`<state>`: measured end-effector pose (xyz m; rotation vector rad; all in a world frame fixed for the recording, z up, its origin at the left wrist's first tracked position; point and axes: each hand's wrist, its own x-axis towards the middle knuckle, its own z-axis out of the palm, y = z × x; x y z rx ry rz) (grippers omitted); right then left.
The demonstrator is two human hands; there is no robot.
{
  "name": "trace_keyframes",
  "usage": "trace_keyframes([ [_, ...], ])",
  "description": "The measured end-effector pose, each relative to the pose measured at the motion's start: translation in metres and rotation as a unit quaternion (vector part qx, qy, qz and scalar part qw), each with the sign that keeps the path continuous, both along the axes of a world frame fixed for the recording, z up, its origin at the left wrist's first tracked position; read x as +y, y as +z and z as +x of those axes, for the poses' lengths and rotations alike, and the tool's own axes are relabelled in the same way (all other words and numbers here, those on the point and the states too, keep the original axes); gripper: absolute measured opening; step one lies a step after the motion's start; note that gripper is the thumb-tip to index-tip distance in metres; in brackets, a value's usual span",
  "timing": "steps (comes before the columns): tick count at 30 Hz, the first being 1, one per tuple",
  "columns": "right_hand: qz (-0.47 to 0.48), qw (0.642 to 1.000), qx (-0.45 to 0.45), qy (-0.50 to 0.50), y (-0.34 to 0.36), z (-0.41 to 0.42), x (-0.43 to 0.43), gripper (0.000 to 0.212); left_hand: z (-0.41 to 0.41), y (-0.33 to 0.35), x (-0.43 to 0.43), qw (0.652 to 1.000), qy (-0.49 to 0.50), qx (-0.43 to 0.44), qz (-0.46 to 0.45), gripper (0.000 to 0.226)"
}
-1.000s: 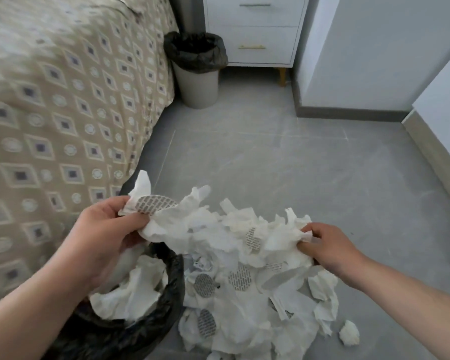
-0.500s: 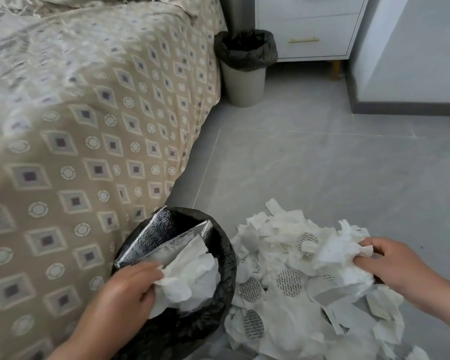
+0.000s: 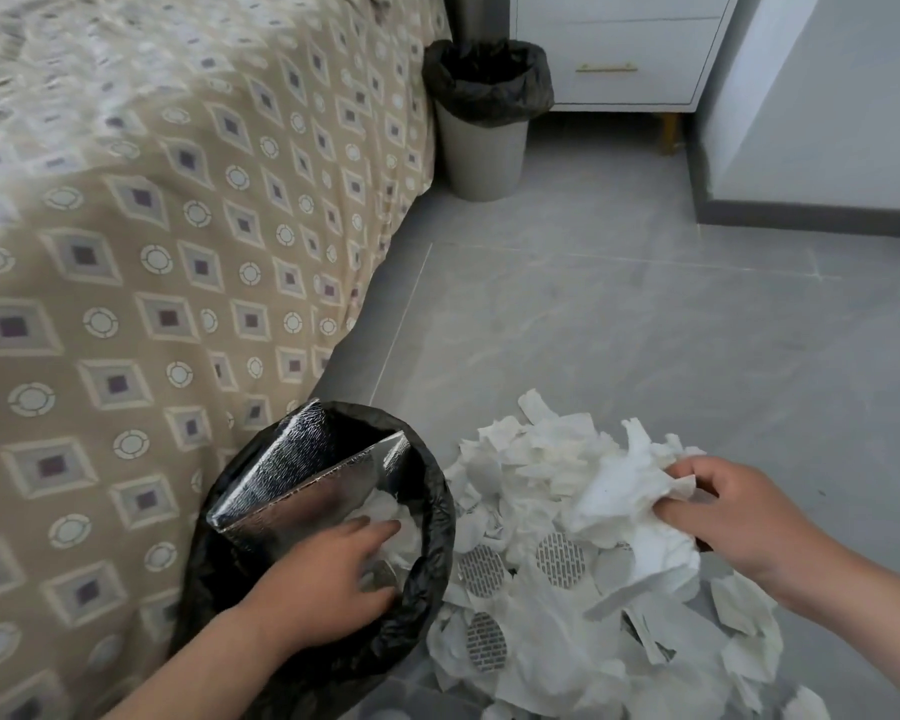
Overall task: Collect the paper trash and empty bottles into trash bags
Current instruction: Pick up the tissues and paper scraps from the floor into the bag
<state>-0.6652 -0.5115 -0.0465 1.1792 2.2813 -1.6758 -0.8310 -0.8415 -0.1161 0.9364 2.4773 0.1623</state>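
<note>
Pressing white paper (image 3: 392,518) in black trash bag (image 3: 440,517), left grip (image 3: 328,574) flat; right grip (image 3: 739,517) clutching crumpled wad (image 3: 619,491).

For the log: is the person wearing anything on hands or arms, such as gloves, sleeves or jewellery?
Nothing shows. The left hand and right hand are bare: no gloves, rings or watch visible. The left forearm and right forearm are bare to the frame edge, no sleeve in view.

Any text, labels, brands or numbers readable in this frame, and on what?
None readable.
Round grey patches on the paper scraps carry rows of tiny print, too small and blurred to read.
Trash bag, bin and drawers show no lettering.
</note>
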Motion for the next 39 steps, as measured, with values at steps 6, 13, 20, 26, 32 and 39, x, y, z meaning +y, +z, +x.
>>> trace_keyframes([
  [6,-0.02,0.994,0.09,0.064,0.04,-0.031,-0.033,0.016,0.014,0.043,-0.051,0.977,0.047,0.084,0.192,0.068],
  [13,-0.091,0.979,0.137,0.123,0.062,-0.074,-0.099,0.016,0.019,0.009,-0.103,0.963,0.215,0.142,0.08,0.091],
  [20,0.1,0.914,0.193,0.343,0.004,-0.113,-0.193,0.015,0.029,-0.014,-0.11,0.94,0.267,0.104,0.186,0.09],
  [26,0.214,0.815,-0.023,0.539,-0.054,-0.131,-0.232,0.033,0.024,-0.02,-0.113,0.935,0.236,0.091,0.248,0.076],
  [32,0.172,0.798,-0.14,0.561,-0.069,-0.147,-0.237,0.056,0.025,-0.025,-0.114,0.932,0.231,0.107,0.257,0.083],
  [39,0.146,0.829,-0.035,0.539,-0.004,-0.122,-0.201,0.078,0.026,-0.012,-0.115,0.941,0.181,0.102,0.267,0.087],
])
